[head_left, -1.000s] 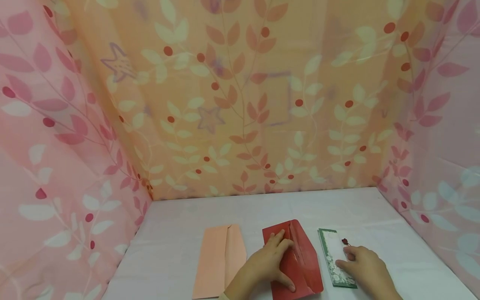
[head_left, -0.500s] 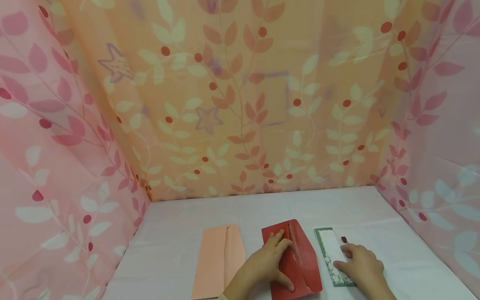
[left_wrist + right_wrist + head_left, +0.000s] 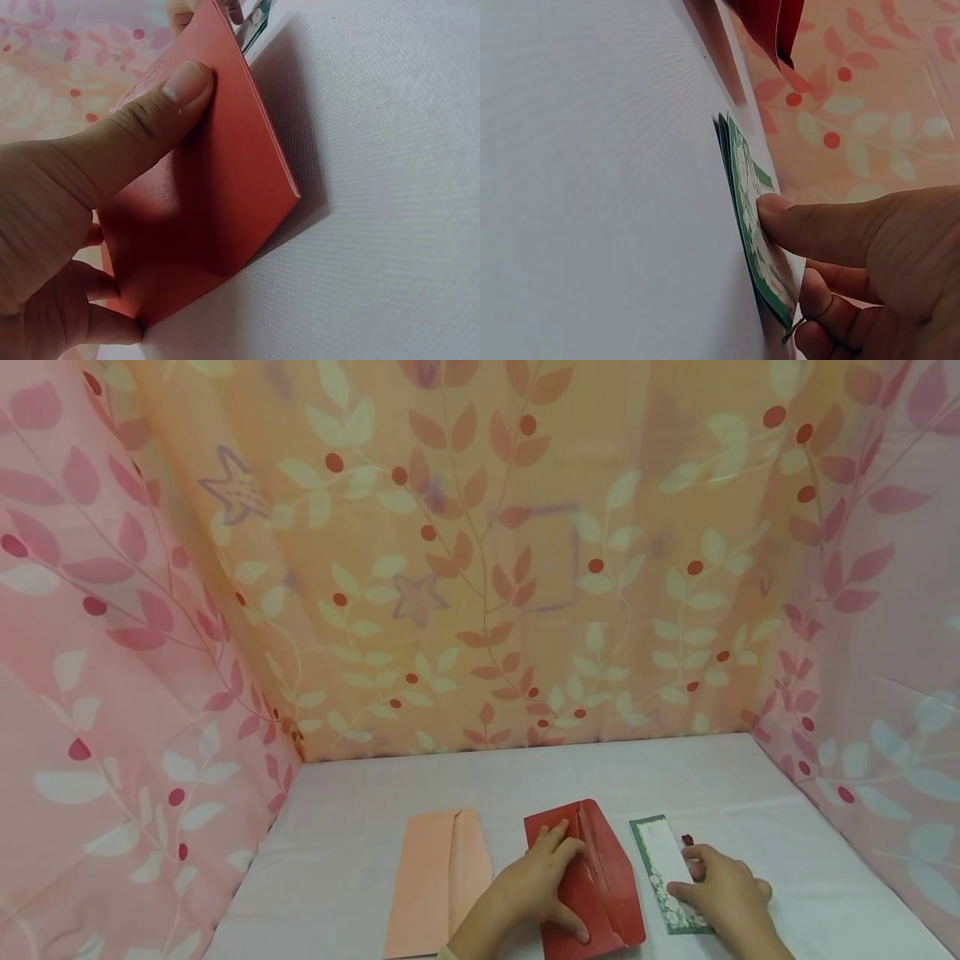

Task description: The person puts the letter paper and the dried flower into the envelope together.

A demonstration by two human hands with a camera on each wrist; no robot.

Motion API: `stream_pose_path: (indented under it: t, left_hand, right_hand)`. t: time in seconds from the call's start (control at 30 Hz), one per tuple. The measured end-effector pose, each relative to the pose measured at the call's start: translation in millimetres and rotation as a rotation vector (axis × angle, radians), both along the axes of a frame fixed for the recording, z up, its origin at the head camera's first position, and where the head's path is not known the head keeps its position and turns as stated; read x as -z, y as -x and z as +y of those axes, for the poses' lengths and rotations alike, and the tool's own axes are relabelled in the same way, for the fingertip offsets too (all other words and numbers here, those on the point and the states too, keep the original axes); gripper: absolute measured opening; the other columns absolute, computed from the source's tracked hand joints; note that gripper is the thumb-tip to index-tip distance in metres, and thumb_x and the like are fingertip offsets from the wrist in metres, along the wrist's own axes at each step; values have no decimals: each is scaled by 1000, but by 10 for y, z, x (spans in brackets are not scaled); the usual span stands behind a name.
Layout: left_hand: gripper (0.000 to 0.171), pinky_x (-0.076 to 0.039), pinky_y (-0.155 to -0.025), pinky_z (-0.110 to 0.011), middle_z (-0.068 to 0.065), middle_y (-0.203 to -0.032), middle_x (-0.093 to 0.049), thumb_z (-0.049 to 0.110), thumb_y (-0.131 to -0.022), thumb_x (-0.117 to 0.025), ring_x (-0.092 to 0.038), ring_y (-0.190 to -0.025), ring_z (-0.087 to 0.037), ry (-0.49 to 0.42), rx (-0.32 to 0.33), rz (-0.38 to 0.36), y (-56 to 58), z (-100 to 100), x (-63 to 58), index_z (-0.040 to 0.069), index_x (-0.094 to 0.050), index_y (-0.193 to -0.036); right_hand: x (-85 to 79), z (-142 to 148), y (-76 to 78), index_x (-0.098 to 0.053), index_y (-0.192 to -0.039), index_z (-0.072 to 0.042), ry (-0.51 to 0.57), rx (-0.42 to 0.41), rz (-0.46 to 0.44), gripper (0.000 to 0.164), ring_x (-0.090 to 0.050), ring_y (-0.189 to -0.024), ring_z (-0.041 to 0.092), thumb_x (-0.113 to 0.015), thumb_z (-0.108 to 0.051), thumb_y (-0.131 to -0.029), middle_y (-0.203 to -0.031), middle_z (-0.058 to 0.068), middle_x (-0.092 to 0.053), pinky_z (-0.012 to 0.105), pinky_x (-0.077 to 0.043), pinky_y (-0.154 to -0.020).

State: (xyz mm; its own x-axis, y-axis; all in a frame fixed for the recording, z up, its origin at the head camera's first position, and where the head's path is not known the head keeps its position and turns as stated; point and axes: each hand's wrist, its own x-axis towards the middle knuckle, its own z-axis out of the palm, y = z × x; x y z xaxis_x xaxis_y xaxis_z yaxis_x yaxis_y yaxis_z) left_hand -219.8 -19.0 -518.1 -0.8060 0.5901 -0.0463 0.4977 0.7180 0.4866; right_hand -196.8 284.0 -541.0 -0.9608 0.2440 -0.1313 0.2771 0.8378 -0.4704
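My left hand [image 3: 532, 889] grips a red envelope [image 3: 621, 902] whose flap lies open to the right. In the left wrist view its thumb lies on the envelope's face, with other fingers at the opposite edge; the envelope is tilted over the cloth. My right hand [image 3: 726, 889] pinches the edge of a folded green-and-white floral card [image 3: 663, 868], thumb on its printed face and fingers curled behind. A small dark red dried rose [image 3: 687, 840] shows just beyond the fingertips. In the right wrist view a thin stem [image 3: 791, 330] comes out beside the curled fingers.
A peach envelope [image 3: 423, 885] lies left of the red one, partly behind my left forearm. White cloth [image 3: 360, 793] covers the table. Leaf-patterned fabric hangings [image 3: 480, 568] enclose it at the back and both sides.
My right hand and the card have shifted slightly left. The right index fingertip now reaches close to the rose's head. The left hand and the red envelope stay as they were.
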Motion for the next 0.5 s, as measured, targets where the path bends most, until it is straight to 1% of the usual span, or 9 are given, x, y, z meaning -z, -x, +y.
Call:
stream_pose_path:
  t: [0.07, 0.17, 0.23, 0.3, 0.33, 0.4, 0.5]
  left_hand:
    - [95, -56, -96, -51, 0, -169, -24, 63, -58, -93, -27, -153, -43, 2, -2, 1, 3, -3, 3, 46, -44, -138]
    - [95, -57, -95, -50, 1, -169, -24, 63, -58, -92, -26, -153, -43, 5, -5, 1, 10, -8, 2, 46, -44, -138]
    - [95, -56, -95, -50, 1, -169, -24, 63, -58, -92, -26, -153, -43, 6, -7, 2, 13, -11, -3, 46, -44, -138]
    - [95, -56, -96, -50, 0, -169, -24, 63, -58, -92, -26, -153, -43, 6, -6, 3, 12, -13, -12, 45, -44, -138]
    - [95, -56, -96, -50, 0, -169, -24, 63, -58, -92, -26, -153, -43, 4, -5, 1, 9, -13, -17, 45, -44, -138]
    - [95, -56, -96, -49, 0, -169, -24, 63, -59, -92, -26, -153, -43, 1, 0, -4, 3, -11, -23, 45, -44, -139]
    - [94, -57, -95, -48, 0, -169, -24, 62, -60, -92, -26, -154, -43, -4, 4, -10, -6, -9, -25, 44, -44, -139]
  right_hand:
    - [-14, 8, -6, -63, -122, 1, -6, -17, 13, 78, -57, -84, 27, -93, -45, -66, -83, -1, -66, 56, -33, -79]
    - [-24, 37, -15, -67, -112, -2, -8, -38, 51, 62, -58, -81, 22, -91, -42, -71, -80, -3, -65, 54, -32, -78]
    - [-24, 63, -17, -68, -105, -5, -2, -47, 74, 49, -58, -78, 20, -89, -38, -76, -78, -5, -64, 52, -31, -77]
    - [-19, 90, -20, -69, -101, -7, 8, -56, 89, 41, -58, -77, 18, -88, -36, -78, -77, -6, -63, 50, -31, -75]
    - [-18, 104, -22, -68, -100, -8, 14, -62, 93, 38, -57, -77, 18, -86, -35, -80, -77, -6, -63, 49, -31, -75]
    - [-19, 133, -27, -68, -100, -7, 30, -81, 100, 36, -57, -77, 17, -85, -34, -82, -79, -6, -64, 47, -36, -75]
    - [-25, 172, -37, -68, -103, -7, 62, -104, 89, 39, -58, -78, 16, -83, -36, -84, -82, -5, -66, 43, -46, -75]
